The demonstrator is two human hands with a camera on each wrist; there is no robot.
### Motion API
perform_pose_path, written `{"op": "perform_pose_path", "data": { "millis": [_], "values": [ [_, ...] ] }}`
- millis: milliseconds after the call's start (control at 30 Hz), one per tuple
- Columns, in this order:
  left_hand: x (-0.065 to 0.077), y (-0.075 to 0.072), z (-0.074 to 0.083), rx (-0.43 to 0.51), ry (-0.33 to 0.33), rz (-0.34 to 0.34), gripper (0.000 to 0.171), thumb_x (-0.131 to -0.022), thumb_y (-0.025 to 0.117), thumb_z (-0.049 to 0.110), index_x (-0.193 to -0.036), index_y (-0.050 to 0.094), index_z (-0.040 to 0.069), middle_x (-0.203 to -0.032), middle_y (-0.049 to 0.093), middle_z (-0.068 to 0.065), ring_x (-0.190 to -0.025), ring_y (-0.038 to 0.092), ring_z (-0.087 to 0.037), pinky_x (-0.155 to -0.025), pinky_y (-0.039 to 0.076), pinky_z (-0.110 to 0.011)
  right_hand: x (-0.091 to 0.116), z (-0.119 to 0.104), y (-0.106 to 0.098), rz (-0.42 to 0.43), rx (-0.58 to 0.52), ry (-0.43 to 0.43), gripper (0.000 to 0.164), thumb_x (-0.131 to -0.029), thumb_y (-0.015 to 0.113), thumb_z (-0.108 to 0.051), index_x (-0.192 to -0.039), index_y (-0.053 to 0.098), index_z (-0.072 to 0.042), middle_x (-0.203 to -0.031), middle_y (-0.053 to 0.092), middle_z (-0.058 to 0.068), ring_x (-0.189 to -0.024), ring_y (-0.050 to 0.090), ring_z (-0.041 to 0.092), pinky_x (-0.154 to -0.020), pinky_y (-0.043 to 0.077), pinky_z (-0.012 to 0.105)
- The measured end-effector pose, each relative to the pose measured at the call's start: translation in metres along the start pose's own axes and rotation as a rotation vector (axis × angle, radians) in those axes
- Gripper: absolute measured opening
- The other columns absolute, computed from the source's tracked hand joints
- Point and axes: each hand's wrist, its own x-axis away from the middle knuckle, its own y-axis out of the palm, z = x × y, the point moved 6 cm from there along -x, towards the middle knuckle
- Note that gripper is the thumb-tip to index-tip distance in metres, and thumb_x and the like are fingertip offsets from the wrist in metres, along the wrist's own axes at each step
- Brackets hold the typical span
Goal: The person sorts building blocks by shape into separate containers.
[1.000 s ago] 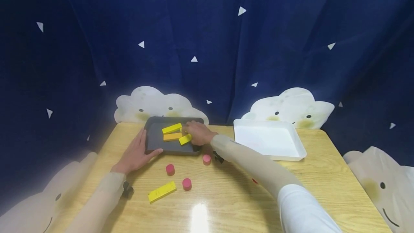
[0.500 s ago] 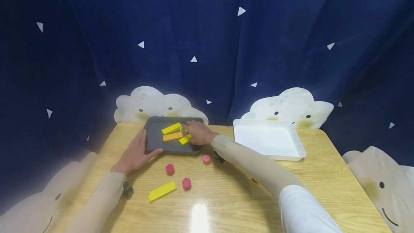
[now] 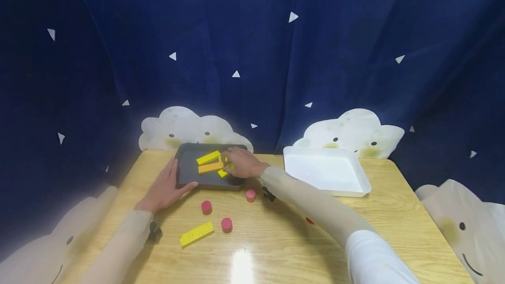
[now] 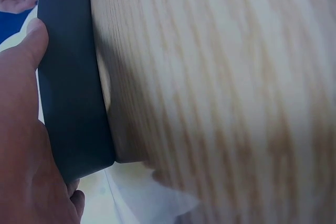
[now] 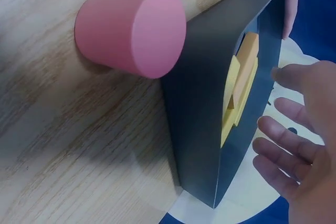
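My left hand (image 3: 161, 189) rests against the left end of the dark grey tray (image 3: 218, 186), fingers straight along its side and thumb along its front wall. Above the tray's right part hovers my right hand (image 3: 242, 162), fingers spread and holding nothing, as the right wrist view shows. In the tray lie a yellow block (image 3: 208, 157), an orange block (image 3: 211, 168) and another yellow block (image 3: 225, 172) nearest the right fingers. The right hand partly hides the blocks there. In the right wrist view, a pink cylinder (image 5: 131, 32) stands close to the tray's front wall.
On the wooden table (image 3: 268, 249) in front are a yellow block (image 3: 196, 235) and two dark pink cylinders, one left (image 3: 206, 207) and one right (image 3: 226, 225). A red piece (image 3: 310, 221) shows beside the right forearm. At the back right stands a white tray (image 3: 327, 170).
My right fingers have spread away from the nearest yellow block, which now sits slightly lower, beside the orange block's right end. The left hand has stayed put. The head view has tilted slightly.
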Motion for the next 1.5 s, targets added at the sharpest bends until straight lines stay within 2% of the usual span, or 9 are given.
{"op": "perform_pose_path", "data": {
  "millis": [367,633,867,1067,1233,1500],
  "values": [
    [0.002,0.004,-0.004,-0.006,-0.002,-0.014,0.123,-0.097,0.061,0.074,-0.167,0.007,-0.011,-0.176,0.003,-0.032,-0.160,0.015,-0.054,-0.130,0.019,-0.065,0.011,-0.004,-0.003,0.029,-0.095,-0.023,0.039,-0.101,0.075,-0.038,-0.129,0.071,-0.011,-0.124,0.070,0.009,-0.112,0.063,0.023,-0.093,0.056,0.039],
    [0.001,0.002,-0.002,0.001,0.005,-0.006,0.122,-0.097,0.062,0.074,-0.167,0.008,-0.011,-0.176,0.003,-0.031,-0.160,0.015,-0.053,-0.130,0.019,-0.065,0.029,-0.019,-0.011,0.049,-0.109,-0.033,0.037,-0.104,0.072,-0.038,-0.131,0.074,-0.013,-0.128,0.069,0.002,-0.120,0.063,0.021,-0.105,0.055,0.039],
    [0.002,0.003,-0.001,0.008,0.006,0.002,0.122,-0.097,0.063,0.073,-0.167,0.010,-0.011,-0.176,0.005,-0.031,-0.160,0.016,-0.052,-0.130,0.020,-0.064,0.046,-0.036,-0.014,0.075,-0.125,-0.076,0.038,-0.108,0.065,-0.043,-0.130,0.074,-0.014,-0.126,0.071,0.004,-0.116,0.066,0.021,-0.100,0.057,0.040],
    [0.001,0.001,-0.002,0.009,0.014,0.006,0.120,-0.098,0.063,0.071,-0.167,0.010,-0.011,-0.176,0.006,-0.032,-0.160,0.016,-0.052,-0.130,0.021,-0.064,0.061,-0.056,-0.020,0.089,-0.144,-0.117,0.041,-0.106,0.066,-0.048,-0.131,0.073,-0.015,-0.126,0.070,0.002,-0.118,0.065,0.019,-0.102,0.057,0.037],
    [0.000,0.001,-0.003,-0.005,0.016,0.009,0.119,-0.099,0.062,0.071,-0.166,0.009,-0.012,-0.175,0.006,-0.032,-0.160,0.016,-0.053,-0.130,0.020,-0.064,0.073,-0.074,-0.021,0.108,-0.163,-0.168,0.044,-0.105,0.067,-0.049,-0.130,0.073,-0.013,-0.122,0.068,0.001,-0.110,0.065,0.016,-0.094,0.057,0.031],
    [-0.001,0.000,-0.002,0.004,0.014,0.009,0.120,-0.097,0.063,0.072,-0.167,0.010,-0.011,-0.176,0.007,-0.031,-0.160,0.016,-0.052,-0.130,0.021,-0.065,0.087,-0.102,-0.014,0.061,-0.229,-0.197,0.055,-0.102,0.066,-0.060,-0.133,0.071,-0.015,-0.126,0.067,-0.001,-0.113,0.063,0.014,-0.098,0.055,0.025]
  ]
}}
